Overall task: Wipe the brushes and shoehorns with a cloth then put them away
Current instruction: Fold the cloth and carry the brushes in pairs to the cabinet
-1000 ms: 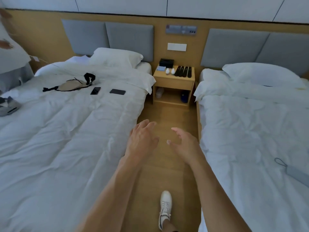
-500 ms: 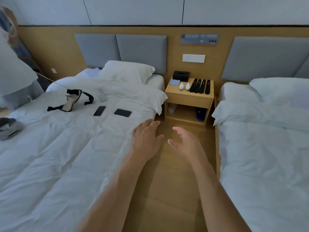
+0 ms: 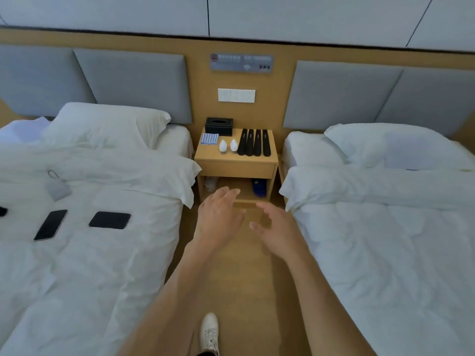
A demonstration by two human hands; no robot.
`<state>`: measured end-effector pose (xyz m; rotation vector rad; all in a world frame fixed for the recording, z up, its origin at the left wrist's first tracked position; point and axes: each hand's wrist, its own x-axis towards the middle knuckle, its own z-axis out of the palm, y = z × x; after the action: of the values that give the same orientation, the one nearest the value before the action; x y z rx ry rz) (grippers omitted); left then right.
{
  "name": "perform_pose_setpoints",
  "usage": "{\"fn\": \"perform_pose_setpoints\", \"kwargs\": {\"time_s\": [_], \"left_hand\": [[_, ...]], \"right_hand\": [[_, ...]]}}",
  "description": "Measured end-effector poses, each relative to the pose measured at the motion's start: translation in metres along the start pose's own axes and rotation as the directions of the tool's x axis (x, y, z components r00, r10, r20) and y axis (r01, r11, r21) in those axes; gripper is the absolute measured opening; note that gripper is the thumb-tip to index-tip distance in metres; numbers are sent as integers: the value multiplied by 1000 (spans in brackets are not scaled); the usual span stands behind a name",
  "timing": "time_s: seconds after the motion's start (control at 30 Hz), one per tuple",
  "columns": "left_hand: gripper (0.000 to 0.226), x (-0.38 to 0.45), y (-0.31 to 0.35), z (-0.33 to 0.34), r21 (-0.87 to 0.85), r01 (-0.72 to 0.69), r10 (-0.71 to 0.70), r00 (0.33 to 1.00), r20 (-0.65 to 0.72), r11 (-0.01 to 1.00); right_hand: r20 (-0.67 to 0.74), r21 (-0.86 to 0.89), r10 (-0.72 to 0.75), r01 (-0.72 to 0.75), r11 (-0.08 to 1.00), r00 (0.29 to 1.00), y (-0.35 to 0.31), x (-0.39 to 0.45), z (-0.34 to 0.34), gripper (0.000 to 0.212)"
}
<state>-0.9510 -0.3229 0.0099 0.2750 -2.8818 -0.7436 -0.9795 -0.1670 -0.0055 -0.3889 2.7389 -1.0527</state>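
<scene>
On the wooden nightstand [image 3: 236,165] between two beds lie several black shoehorns [image 3: 254,142] side by side. Left of them stand two small white brushes [image 3: 228,146], and a folded blue striped cloth [image 3: 209,138] lies at the left edge. My left hand [image 3: 218,218] and my right hand [image 3: 276,228] are stretched out over the aisle floor, well short of the nightstand. Both have relaxed fingers and hold nothing.
A black tissue box [image 3: 219,126] sits at the back of the nightstand. Its lower shelf holds a white item [image 3: 210,183] and a blue item [image 3: 258,187]. Two dark phones [image 3: 51,224] [image 3: 110,220] and a grey pouch [image 3: 57,187] lie on the left bed [image 3: 90,265]. My white shoe [image 3: 209,332] is on the floor.
The view has moved forward and right, so the nightstand now looks closer and centred. Both hands have stayed open and stretched ahead.
</scene>
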Motion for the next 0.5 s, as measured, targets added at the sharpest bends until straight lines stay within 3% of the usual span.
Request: {"fn": "perform_pose_setpoints", "kwargs": {"time_s": [0.27,0.5], "left_hand": [[54,173,-59,-18,8,-13,13,1000,16,1000],[54,271,-93,-1,-8,-4,5,997,75,1000]], "right_hand": [[-29,13,70,-70,997,997,-42,159,9,57],[-13,19,130,-130,991,991,-44,257,17,57]]}}
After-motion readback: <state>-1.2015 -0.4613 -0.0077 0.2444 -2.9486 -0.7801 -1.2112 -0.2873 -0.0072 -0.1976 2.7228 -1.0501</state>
